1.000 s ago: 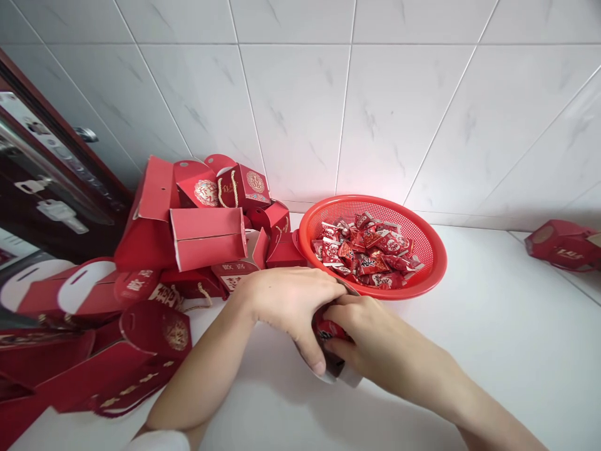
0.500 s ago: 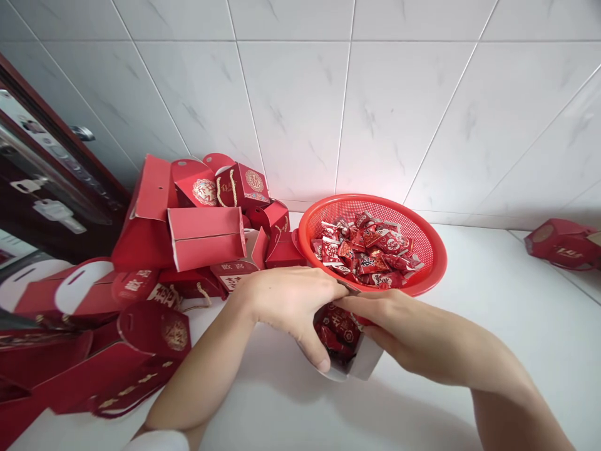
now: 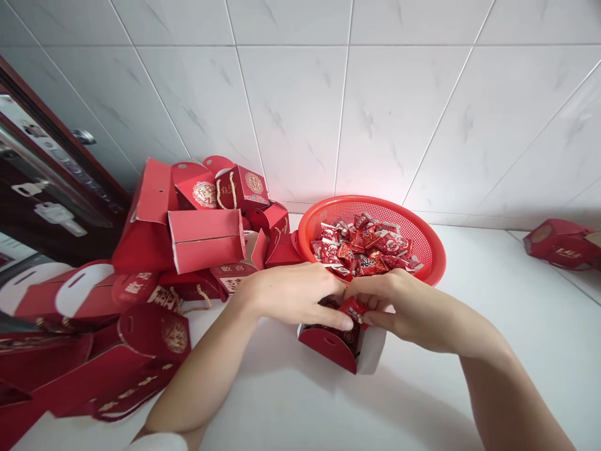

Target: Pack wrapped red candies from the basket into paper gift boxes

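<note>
A small red gift box [image 3: 328, 349] stands on the white surface in front of me, its top open and a rounded flap leaning toward me. My left hand [image 3: 298, 295] is wrapped over its far left side, with the thumb across the opening; the other fingers are partly hidden. Between the thumb and fingers of my right hand [image 3: 399, 307] is a red wrapped candy [image 3: 353, 309], just over the opening. Right behind the box sits a red plastic colander [image 3: 425, 241] with many wrapped candies [image 3: 369, 250] in it.
Red gift boxes [image 3: 206, 235] are heaped to the left, and more open boxes [image 3: 141, 357] stand nearer me. A closed red box [image 3: 563, 244] lies at the far right. Behind is a tiled wall [image 3: 291, 113]; at the left is a dark door [image 3: 61, 188] with keys.
My left thumb has moved up from the near flap, which now shows its red face. My right hand has shifted slightly, and the candy in its fingers has come into sight.
</note>
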A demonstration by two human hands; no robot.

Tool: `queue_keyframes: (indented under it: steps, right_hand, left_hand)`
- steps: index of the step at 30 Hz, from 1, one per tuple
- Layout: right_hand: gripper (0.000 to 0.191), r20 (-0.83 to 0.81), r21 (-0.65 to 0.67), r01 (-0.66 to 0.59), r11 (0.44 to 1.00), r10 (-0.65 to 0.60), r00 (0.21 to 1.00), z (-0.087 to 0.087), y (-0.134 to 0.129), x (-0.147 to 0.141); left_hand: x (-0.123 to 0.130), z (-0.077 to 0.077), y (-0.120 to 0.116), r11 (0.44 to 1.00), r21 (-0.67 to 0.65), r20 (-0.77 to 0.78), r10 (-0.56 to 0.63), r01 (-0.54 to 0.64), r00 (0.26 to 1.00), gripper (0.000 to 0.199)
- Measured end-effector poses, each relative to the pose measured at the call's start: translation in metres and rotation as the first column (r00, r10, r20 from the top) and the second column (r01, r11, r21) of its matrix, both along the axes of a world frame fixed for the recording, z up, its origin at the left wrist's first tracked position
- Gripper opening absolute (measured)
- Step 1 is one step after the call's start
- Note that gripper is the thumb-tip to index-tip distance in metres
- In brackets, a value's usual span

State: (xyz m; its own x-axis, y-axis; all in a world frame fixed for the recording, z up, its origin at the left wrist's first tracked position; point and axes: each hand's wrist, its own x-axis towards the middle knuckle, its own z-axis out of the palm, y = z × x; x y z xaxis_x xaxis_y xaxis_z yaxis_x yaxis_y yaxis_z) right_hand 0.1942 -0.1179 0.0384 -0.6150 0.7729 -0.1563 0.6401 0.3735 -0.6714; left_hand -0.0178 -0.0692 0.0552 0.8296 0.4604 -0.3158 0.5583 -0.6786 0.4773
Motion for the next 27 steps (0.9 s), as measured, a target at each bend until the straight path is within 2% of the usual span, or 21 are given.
queue_keyframes:
  steps: [3, 6, 9, 13, 19, 27]
  right_hand:
    - [0.021, 0.022, 0.009, 0.049, 0.999, -0.049, 0.999, -0.003, -0.001, -0.003]
    - [0.022, 0.099, 0.059, 0.103, 0.993, -0.109, 0.989, -0.006, -0.003, -0.005]
    - [0.019, 0.119, 0.102, 0.072, 0.992, -0.085, 0.989, -0.008, -0.004, -0.008]
    - [0.026, 0.162, 0.152, 0.040, 0.988, -0.065, 0.985, -0.009, -0.005, -0.014]
    - [0.031, 0.313, 0.229, -0.019, 0.973, -0.055, 0.948, -0.011, -0.007, -0.020]
    - [0.030, 0.279, 0.236, -0.009, 0.972, -0.059, 0.958, -0.015, -0.005, -0.025]
  left_hand:
    - [0.002, 0.000, 0.001, 1.000, -0.021, 0.009, 0.003, -0.003, 1.000, 0.031]
    - [0.004, -0.002, 0.000, 1.000, -0.011, -0.007, -0.014, 0.014, 1.000, 0.033]
    - [0.004, -0.003, -0.003, 0.999, -0.005, 0.003, -0.034, 0.034, 0.999, 0.034]
    - [0.003, -0.002, -0.008, 1.000, 0.030, -0.045, 0.000, 0.001, 0.999, 0.035]
    - [0.002, 0.001, -0.013, 0.998, 0.057, -0.141, 0.043, -0.035, 0.989, 0.011]
    - [-0.002, -0.001, -0.016, 0.996, 0.080, -0.095, 0.040, -0.032, 0.995, 0.026]
